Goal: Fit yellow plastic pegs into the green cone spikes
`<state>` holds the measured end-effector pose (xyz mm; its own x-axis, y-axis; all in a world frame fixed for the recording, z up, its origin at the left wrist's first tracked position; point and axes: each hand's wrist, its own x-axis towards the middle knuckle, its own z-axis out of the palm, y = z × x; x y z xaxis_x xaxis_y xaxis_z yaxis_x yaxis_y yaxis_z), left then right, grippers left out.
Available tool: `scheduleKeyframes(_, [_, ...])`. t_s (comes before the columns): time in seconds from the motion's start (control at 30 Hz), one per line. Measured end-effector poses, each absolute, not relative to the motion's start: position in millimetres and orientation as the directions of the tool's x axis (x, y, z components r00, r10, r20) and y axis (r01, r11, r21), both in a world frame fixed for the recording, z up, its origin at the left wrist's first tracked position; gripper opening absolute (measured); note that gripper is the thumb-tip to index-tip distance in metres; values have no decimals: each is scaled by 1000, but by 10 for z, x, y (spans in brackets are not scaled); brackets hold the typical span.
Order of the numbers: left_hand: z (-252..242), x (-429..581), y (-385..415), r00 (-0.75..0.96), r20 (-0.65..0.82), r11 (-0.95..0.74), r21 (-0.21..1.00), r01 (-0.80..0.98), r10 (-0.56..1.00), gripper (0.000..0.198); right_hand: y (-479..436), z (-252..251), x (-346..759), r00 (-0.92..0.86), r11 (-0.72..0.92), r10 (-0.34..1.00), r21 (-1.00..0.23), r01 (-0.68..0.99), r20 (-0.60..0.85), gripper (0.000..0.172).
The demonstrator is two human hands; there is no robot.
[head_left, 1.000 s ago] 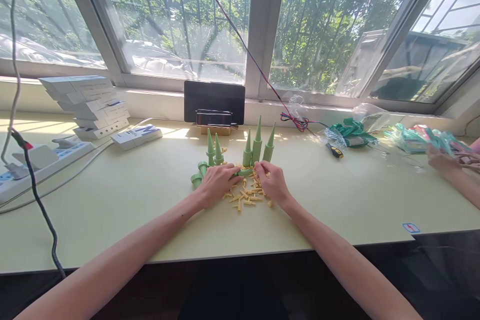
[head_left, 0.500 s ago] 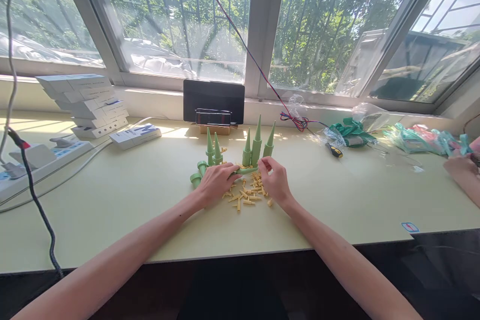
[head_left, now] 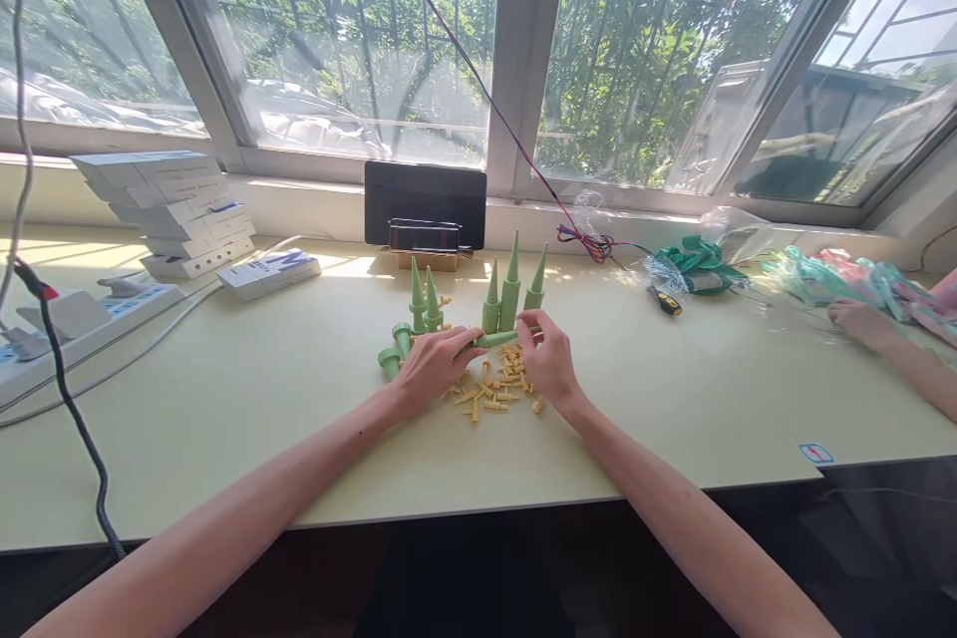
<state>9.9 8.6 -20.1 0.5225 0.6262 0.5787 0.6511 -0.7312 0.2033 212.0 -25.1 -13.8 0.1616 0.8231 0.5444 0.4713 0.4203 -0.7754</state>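
Note:
My left hand [head_left: 434, 366] is closed round a green cone-shaped piece [head_left: 496, 339] held sideways just above the table. My right hand [head_left: 548, 359] pinches at the cone's right end, its fingertips pressed together on something too small to name. Under both hands lies a heap of small yellow pegs [head_left: 493, 391]. Behind them stand several upright green cones [head_left: 512, 284], and short green caps [head_left: 390, 359] lie to the left of my left hand.
A dark phone on a wooden stand [head_left: 425, 209] stands at the back. Stacked white boxes [head_left: 179, 211] and a power strip [head_left: 82, 314] lie left. A screwdriver [head_left: 665, 300], plastic bags [head_left: 703, 264] and another person's hand [head_left: 859, 321] are on the right.
Both hands have lifted slightly from the peg heap, and the sideways green cone is now raised between them. The other person's hand at the right has shifted along the table.

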Motion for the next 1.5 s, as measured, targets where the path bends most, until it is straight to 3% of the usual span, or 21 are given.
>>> scheduleKeyframes(0.47, [-158,107,60,521,543,-717,243,653,659,28,-241,-162,2126,212,451,803,-801,393,557,19])
scheduleKeyframes(1.13, [-158,80,80,547,529,-720,192,667,648,27,-296,-84,2130,457,505,626,-775,381,632,18])
scheduleKeyframes(1.5, [-128,91,48,523,543,-708,207,676,658,27,-287,-107,2112,353,497,748,-827,264,562,20])
